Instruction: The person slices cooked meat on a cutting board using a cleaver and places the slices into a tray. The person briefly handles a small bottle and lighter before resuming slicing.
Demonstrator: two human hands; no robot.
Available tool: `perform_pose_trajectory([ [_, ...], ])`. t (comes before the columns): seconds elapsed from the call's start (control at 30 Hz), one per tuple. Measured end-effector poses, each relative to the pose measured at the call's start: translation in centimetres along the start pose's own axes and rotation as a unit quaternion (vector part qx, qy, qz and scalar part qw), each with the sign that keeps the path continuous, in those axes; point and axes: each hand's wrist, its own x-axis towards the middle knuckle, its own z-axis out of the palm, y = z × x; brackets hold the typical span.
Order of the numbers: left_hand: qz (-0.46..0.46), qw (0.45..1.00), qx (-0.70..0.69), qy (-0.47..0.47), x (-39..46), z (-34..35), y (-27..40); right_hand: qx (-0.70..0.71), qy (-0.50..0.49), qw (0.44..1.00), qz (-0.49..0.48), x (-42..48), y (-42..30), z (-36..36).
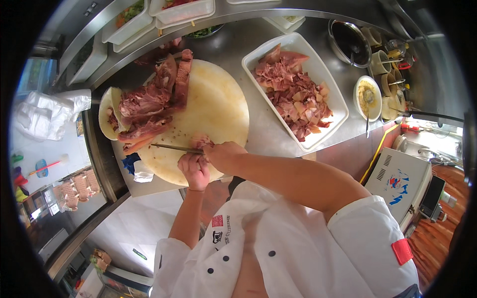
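My right hand [224, 155] grips a knife [177, 148] near the front edge of a round cutting board [220, 97]; its blade points left. Close beside it, my left hand [194, 169] has curled fingers below the blade; whether they hold anything is hidden. A small piece of meat [201, 140] lies on the board just beyond the knife. Large pieces of reddish cooked meat [149, 102] are heaped on the board's left side. To the right, a white plastic tray [264, 97] holds sliced meat [298, 97].
A pale bowl [105, 123] with scraps touches the meat heap at left. At right stand a steel bowl of dark liquid [348, 41], a white bowl with a spoon [367, 97] and several seasoning containers [381, 62]. White food trays [186, 15] line the shelf beyond the board.
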Motion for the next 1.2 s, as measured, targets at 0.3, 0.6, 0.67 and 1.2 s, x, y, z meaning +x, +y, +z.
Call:
perform_pose_trajectory([
  [0.3, 0.04, 0.999, 0.016, 0.015, -0.6, 0.0, -0.6, 0.017, -0.039, 0.998, 0.048, -8.6, -2.2, -4.1],
  [0.6, 0.03, 0.999, 0.004, 0.011, -0.5, -0.1, -0.4, 0.02, -0.057, 0.996, 0.065, -9.7, -1.8, -4.8],
  [0.67, 0.03, 1.0, -0.004, 0.003, -0.5, -0.1, -0.6, 0.035, -0.069, 0.995, 0.055, -9.1, -1.8, -4.7],
  [1.2, 0.012, 1.0, 0.009, 0.013, -0.2, 0.0, -0.3, 0.087, -0.064, 0.992, 0.058, -7.1, -2.2, -4.6],
])
